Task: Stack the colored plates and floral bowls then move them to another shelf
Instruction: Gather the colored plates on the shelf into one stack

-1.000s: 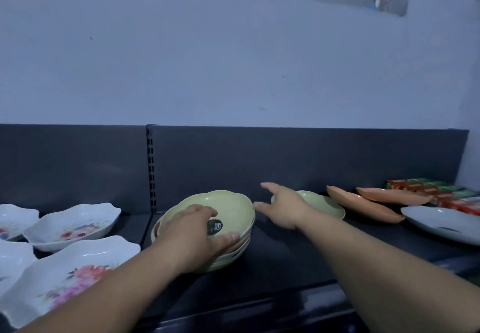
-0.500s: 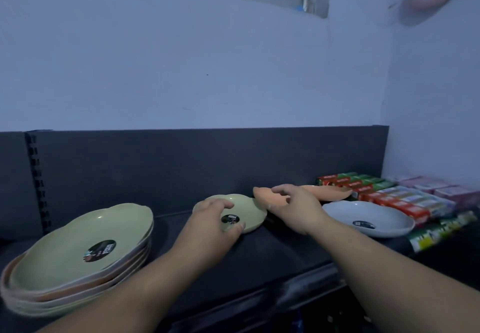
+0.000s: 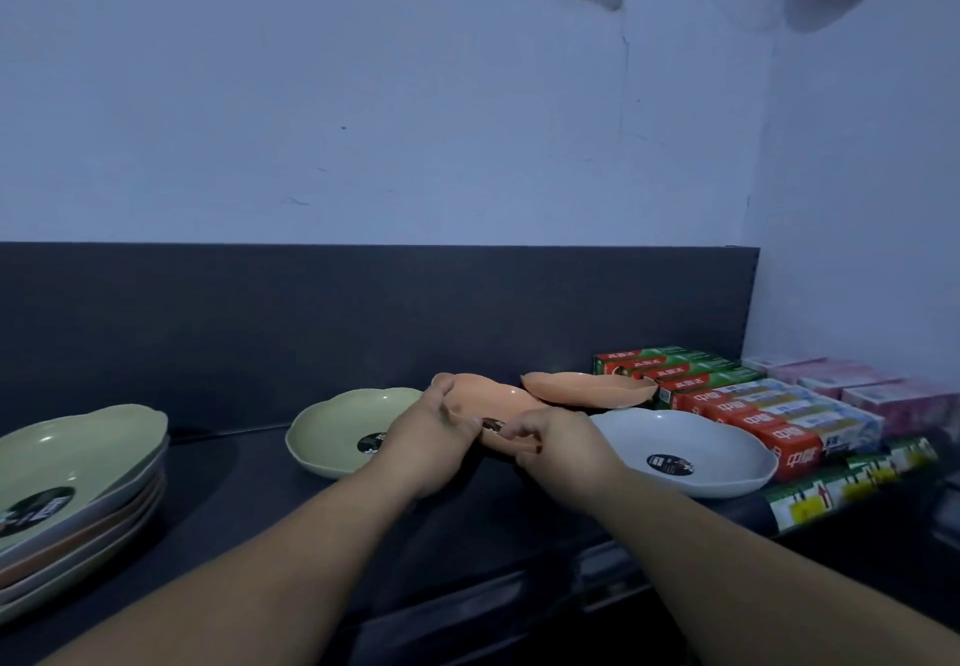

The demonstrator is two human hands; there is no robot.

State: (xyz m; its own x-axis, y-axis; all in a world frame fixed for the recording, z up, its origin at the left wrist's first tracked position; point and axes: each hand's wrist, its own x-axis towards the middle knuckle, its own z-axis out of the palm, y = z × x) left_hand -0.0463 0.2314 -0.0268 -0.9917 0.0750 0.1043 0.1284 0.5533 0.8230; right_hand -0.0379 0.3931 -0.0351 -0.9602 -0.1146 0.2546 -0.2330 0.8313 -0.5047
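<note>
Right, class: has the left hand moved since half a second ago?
Yes. Judged against the lone green plate, the left hand has shifted right, off that plate's near rim, and now grips the orange plate with the right hand.

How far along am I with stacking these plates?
Done: a plate stack of green and orange sits at the left of the shelf. In hand: left hand and right hand grip one orange plate. Left: the single green plate, second orange plate and grey plate are unstacked; floral bowls are out of view.
</note>
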